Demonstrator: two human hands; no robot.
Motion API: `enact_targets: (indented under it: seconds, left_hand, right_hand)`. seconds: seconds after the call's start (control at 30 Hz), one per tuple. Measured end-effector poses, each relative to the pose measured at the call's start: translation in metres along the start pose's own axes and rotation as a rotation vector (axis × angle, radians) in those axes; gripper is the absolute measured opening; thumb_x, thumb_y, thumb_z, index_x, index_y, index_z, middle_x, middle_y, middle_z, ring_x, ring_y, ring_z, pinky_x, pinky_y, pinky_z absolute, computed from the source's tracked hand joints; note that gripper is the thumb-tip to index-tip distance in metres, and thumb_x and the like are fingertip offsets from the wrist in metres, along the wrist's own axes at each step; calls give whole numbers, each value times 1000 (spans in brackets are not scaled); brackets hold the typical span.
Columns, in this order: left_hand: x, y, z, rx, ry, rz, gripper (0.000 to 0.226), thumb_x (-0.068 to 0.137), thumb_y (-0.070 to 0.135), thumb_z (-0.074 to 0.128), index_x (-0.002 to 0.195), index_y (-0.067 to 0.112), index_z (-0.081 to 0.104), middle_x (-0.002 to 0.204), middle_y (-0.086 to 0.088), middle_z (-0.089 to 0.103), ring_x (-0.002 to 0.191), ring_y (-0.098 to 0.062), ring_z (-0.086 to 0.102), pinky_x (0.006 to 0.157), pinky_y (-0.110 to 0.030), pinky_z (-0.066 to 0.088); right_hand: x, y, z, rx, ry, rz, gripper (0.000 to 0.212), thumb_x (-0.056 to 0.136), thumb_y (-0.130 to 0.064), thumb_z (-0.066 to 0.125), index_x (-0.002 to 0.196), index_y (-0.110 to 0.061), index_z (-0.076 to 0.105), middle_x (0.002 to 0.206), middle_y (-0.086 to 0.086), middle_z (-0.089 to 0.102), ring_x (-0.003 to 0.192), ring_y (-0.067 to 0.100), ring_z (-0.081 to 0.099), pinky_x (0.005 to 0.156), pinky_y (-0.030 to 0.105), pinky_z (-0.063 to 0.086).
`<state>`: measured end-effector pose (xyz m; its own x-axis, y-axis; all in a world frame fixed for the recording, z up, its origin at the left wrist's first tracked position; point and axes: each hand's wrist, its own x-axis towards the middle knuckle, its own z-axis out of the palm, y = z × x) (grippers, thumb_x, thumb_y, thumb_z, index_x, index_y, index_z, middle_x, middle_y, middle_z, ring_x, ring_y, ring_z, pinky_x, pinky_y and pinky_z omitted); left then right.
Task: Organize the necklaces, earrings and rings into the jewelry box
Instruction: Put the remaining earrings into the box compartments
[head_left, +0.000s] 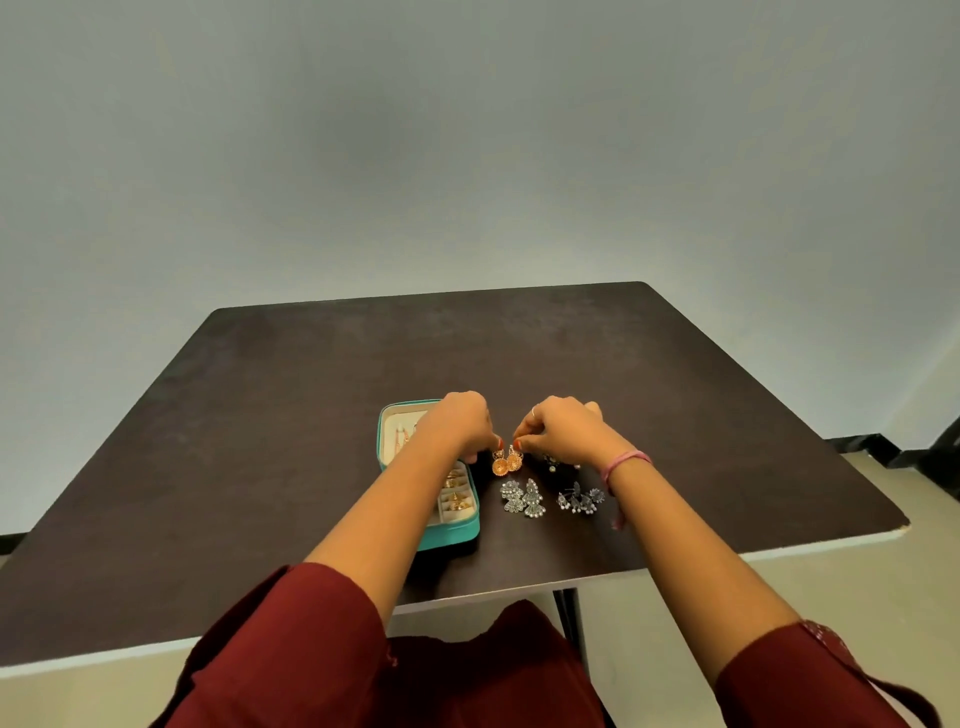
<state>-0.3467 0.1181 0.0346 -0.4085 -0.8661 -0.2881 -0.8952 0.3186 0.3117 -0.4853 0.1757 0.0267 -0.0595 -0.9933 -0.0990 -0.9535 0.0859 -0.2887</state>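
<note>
An open teal jewelry box (451, 535) lies on the dark table, partly under my left forearm, with gold pieces in its cream compartments. Just right of the box, my left hand (460, 423) pinches the top of one gold dome earring (500, 466). My right hand (558, 426) pinches the other gold earring (514, 460) beside it. Both earrings hang just above the tabletop. A silver fan-shaped earring pair (523, 499) lies in front of them, and another silver pair (581, 500) lies to its right. A dark earring (551, 461) shows under my right wrist.
The dark brown table (311, 415) stands against a plain grey wall. Its white front edge runs close to my body. A pink thread band (623, 462) circles my right wrist. Dark red sleeves cover my upper arms.
</note>
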Motion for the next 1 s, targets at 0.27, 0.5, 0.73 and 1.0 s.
enact_targets:
  seconds: [0.27,0.5,0.73,1.0]
  left_hand:
    - [-2,2,4,63,-7,43,21,85,20,64,102,10,72,91,-8,74,87,-22,70,85,-37,56]
    - [-7,-4,4,-16,17,75,16,84,14,61,96,11,72,90,-8,74,81,-20,70,82,-37,57]
    - [-23,-12,-7,-233,247,178,11,82,28,67,86,22,59,84,4,65,76,-11,60,70,-26,51]
    - [-51,-20,-24,-715,408,270,6,84,20,68,89,19,65,84,-1,68,75,-11,62,50,-18,47]
  right_hand:
    - [6,-12,-6,-31,-95,-7,14,91,-32,59,93,-29,72,82,-13,63,83,8,52,85,35,26]
    - [1,-17,-2,33,-101,-4,20,91,-27,53,91,-20,71,94,-5,71,89,13,59,89,37,32]
    - [-11,-13,-4,392,145,-95,11,86,-23,60,83,-19,70,82,-6,68,75,8,60,63,17,43]
    - [-29,-27,-20,990,242,-119,7,88,-12,64,87,-7,69,72,4,73,66,7,69,52,13,43]
